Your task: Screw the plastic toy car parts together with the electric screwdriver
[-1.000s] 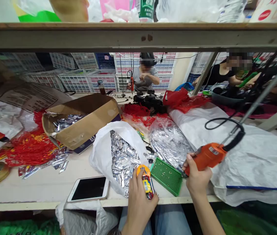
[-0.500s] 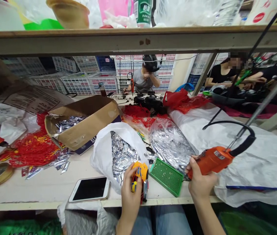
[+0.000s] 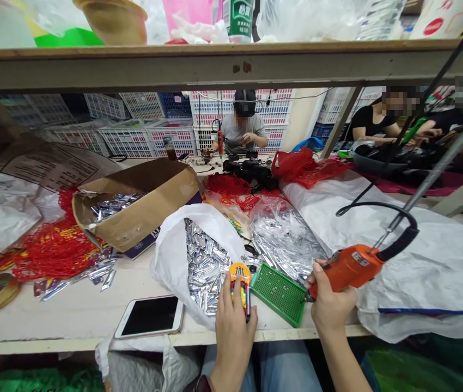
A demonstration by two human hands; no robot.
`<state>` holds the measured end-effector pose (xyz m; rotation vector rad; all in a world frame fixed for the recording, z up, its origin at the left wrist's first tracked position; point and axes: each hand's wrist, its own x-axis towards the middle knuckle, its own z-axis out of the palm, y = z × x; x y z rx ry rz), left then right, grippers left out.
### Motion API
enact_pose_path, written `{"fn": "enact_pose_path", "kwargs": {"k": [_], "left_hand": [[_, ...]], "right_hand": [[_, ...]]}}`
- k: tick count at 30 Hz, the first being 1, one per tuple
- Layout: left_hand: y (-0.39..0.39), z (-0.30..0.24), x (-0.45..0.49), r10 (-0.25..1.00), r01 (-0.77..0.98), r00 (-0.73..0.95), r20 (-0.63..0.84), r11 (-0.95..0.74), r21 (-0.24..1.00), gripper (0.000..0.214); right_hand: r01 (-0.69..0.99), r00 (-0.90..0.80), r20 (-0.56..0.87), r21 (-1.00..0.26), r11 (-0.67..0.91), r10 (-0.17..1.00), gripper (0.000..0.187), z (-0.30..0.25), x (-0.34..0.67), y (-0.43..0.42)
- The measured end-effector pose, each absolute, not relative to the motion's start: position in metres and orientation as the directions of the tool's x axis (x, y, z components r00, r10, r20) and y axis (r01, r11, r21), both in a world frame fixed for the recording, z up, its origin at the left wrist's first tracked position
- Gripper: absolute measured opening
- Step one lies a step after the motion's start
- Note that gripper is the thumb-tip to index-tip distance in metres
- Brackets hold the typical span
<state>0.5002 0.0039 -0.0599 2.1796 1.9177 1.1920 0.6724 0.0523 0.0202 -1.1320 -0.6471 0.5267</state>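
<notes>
My left hand is closed round a small toy with a rounded orange top and red, yellow and blue parts, near the table's front edge. The fingers hide much of the toy's body. My right hand grips an orange electric screwdriver by its body, tip pointing left. That tip is beside the right edge of a green tray with small pale pieces scattered in it. Left of the toy lies an open white bag of shiny silver parts.
A phone lies at the front edge. Further left are red cords, a cardboard box and a round dish. A clear bag lies behind the tray. A shelf edge crosses above; other people sit beyond.
My left hand has turned and shifted right, and the toy now stands with its orange top facing me. My right hand with the screwdriver has moved slightly left. The person opposite has lowered a hand.
</notes>
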Motion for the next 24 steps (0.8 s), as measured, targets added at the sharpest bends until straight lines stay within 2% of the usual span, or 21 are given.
{"fn": "enact_pose_path", "kwargs": {"k": [4, 8, 10, 12, 13, 14, 15, 17, 18, 20, 24], "left_hand": [[0.004, -0.059, 0.483, 0.823, 0.759, -0.093, 0.56, -0.306, 0.575, 0.057], [0.003, -0.057, 0.466, 0.717, 0.667, -0.162, 0.678, -0.427, 0.611, 0.061], [0.005, -0.052, 0.461, 0.712, 0.566, -0.215, 0.668, -0.467, 0.68, 0.054], [0.006, -0.041, 0.458, 0.798, 0.298, -0.347, 0.492, -0.404, 0.865, 0.048], [0.005, -0.034, 0.457, 0.861, 0.076, -0.389, 0.326, -0.323, 0.943, 0.051], [0.003, -0.026, 0.455, 0.917, -0.172, -0.374, 0.138, -0.215, 0.961, 0.057], [0.001, -0.018, 0.454, 0.958, -0.399, -0.284, -0.029, -0.091, 0.912, 0.062], [-0.007, -0.005, 0.452, 0.983, -0.661, -0.044, -0.178, 0.105, 0.743, 0.069], [-0.011, -0.001, 0.451, 0.982, -0.721, 0.044, -0.184, 0.159, 0.675, 0.07], [-0.017, 0.003, 0.451, 0.982, -0.777, 0.117, -0.146, 0.182, 0.603, 0.07], [-0.026, 0.0, 0.451, 0.988, -0.797, 0.121, -0.095, 0.154, 0.584, 0.067]], "right_hand": [[-0.042, 0.712, 0.203, -0.943, 0.329, 0.672, 0.044, 0.022, 0.675, 0.05], [-0.051, 0.733, 0.191, -0.941, 0.333, 0.652, 0.045, 0.022, 0.677, 0.051], [-0.061, 0.739, 0.182, -0.941, 0.334, 0.649, 0.046, 0.021, 0.677, 0.052], [-0.054, 0.741, 0.185, -0.942, 0.332, 0.646, 0.047, 0.021, 0.677, 0.052], [-0.045, 0.74, 0.19, -0.943, 0.33, 0.645, 0.047, 0.022, 0.676, 0.051], [-0.035, 0.741, 0.196, -0.944, 0.329, 0.642, 0.047, 0.022, 0.676, 0.051], [-0.026, 0.742, 0.202, -0.944, 0.328, 0.639, 0.047, 0.022, 0.675, 0.05], [-0.016, 0.736, 0.208, -0.946, 0.325, 0.644, 0.047, 0.022, 0.674, 0.05], [-0.016, 0.732, 0.21, -0.946, 0.324, 0.648, 0.047, 0.022, 0.674, 0.049], [-0.024, 0.725, 0.209, -0.945, 0.327, 0.657, 0.046, 0.021, 0.673, 0.049], [-0.058, 0.726, 0.188, -0.942, 0.331, 0.662, 0.045, 0.021, 0.671, 0.049]]}}
